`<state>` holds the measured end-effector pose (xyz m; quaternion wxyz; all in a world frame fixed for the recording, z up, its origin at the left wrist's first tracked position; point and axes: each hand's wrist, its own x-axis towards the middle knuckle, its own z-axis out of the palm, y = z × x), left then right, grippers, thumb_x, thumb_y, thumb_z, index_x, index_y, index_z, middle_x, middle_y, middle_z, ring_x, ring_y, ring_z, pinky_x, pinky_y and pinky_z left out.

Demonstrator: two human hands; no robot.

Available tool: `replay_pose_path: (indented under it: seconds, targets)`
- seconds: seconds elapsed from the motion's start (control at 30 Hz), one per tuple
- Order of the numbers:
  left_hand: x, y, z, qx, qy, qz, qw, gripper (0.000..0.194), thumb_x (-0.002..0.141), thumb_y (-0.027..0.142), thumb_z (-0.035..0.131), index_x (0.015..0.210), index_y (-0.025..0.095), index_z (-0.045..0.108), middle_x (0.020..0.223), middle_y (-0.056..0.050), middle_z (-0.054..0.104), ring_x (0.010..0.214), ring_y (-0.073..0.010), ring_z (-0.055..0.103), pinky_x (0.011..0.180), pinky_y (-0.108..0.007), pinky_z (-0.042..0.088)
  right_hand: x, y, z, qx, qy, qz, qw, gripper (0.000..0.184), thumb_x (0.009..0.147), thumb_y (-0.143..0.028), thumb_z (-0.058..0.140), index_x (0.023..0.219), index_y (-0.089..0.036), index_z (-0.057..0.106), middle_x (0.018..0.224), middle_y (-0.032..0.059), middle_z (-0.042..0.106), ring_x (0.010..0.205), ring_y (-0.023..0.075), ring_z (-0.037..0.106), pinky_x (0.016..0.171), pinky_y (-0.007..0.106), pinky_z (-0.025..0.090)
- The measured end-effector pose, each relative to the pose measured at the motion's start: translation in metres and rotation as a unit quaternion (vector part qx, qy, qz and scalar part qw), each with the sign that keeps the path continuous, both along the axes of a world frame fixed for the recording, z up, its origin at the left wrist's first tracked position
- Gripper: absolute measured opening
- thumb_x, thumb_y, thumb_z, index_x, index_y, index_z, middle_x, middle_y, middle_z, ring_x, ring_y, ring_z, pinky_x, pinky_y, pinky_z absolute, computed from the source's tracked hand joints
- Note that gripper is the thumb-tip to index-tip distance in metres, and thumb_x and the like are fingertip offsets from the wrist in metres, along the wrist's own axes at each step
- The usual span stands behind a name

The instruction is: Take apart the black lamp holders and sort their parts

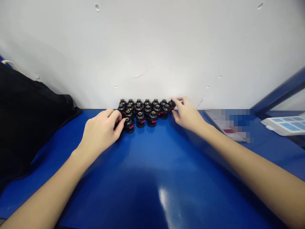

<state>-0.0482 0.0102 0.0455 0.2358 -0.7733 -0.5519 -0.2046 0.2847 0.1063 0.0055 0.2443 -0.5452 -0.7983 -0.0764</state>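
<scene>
Several black cylindrical parts (140,120) stand upright in close rows on the blue table, against the white wall. Each is stepped, with a small brass-coloured hole on top, and many carry a red mark on the side. At the front left of the group, my left hand (101,127) is closed with thumb and fingers around a black part that they mostly hide. Its thumb tip touches or nearly touches a neighbouring part (129,126). My right hand (187,114) has thumb and index finger about the black part (171,103) at the right end of the back row.
A black cloth or bag (30,121) lies along the left side. To the right are a flat booklet or sheet (221,124), partly blurred out, and a white tray with light-blue panels (286,125). The white wall (152,47) bounds the table (147,178) at the back.
</scene>
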Motion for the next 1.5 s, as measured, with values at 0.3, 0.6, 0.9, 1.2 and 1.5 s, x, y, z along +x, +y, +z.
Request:
replay_pose_path:
  seconds: [0.3,0.6,0.9,1.2,1.5]
  targets:
    - [0.011,-0.002,-0.004,0.041,-0.058,-0.265,0.962,0.004,0.098,0.018,0.066,0.095,0.017,0.067,0.091,-0.006,0.072,0.082,-0.0204,0.063,0.078,-0.035,0.052,0.002,-0.005,0.012,-0.058,0.041,-0.013,0.997,0.039,0.093,-0.025,0.062,0.130,-0.014,0.057,0.119,0.0206,0.074,0.103,0.0386,0.073,0.088,0.053,0.060]
    - [0.030,-0.009,-0.026,-0.111,-0.129,-0.370,0.913,0.009,0.102,0.015,0.061,0.102,0.018,0.069,0.095,-0.007,0.070,0.089,-0.0195,0.063,0.080,-0.034,0.055,-0.006,-0.069,0.031,-0.218,0.129,0.034,0.967,0.024,0.085,-0.034,0.078,0.104,-0.024,0.068,0.098,0.0075,0.081,0.087,0.0307,0.079,0.082,0.047,0.064]
    - [0.040,-0.009,-0.040,-0.231,-0.178,-0.331,0.897,0.012,0.103,0.019,0.058,0.110,0.019,0.068,0.102,-0.006,0.070,0.096,-0.0193,0.066,0.089,-0.035,0.056,-0.031,-0.111,-0.001,-0.243,0.212,0.110,0.940,0.022,0.087,-0.028,0.081,0.104,-0.025,0.068,0.102,0.0048,0.080,0.093,0.0262,0.078,0.089,0.043,0.063]
    - [0.040,-0.008,-0.048,-0.290,-0.217,-0.287,0.887,0.049,0.100,0.029,0.066,0.146,0.025,0.047,0.113,-0.003,0.068,0.085,-0.0160,0.062,0.074,-0.031,0.055,-0.028,-0.109,-0.007,-0.189,0.202,0.213,0.937,0.034,0.099,-0.029,0.069,0.133,-0.024,0.071,0.115,0.0081,0.073,0.100,0.0229,0.073,0.092,0.039,0.060]
    - [0.045,-0.012,-0.048,-0.303,-0.232,-0.304,0.873,0.035,0.099,0.041,0.072,0.129,0.026,0.059,0.095,0.001,0.063,0.080,-0.0145,0.061,0.073,-0.029,0.051,-0.029,-0.115,-0.003,-0.274,0.285,0.217,0.892,0.025,0.092,-0.035,0.079,0.111,-0.024,0.067,0.105,0.0029,0.078,0.090,0.0202,0.077,0.086,0.035,0.065]
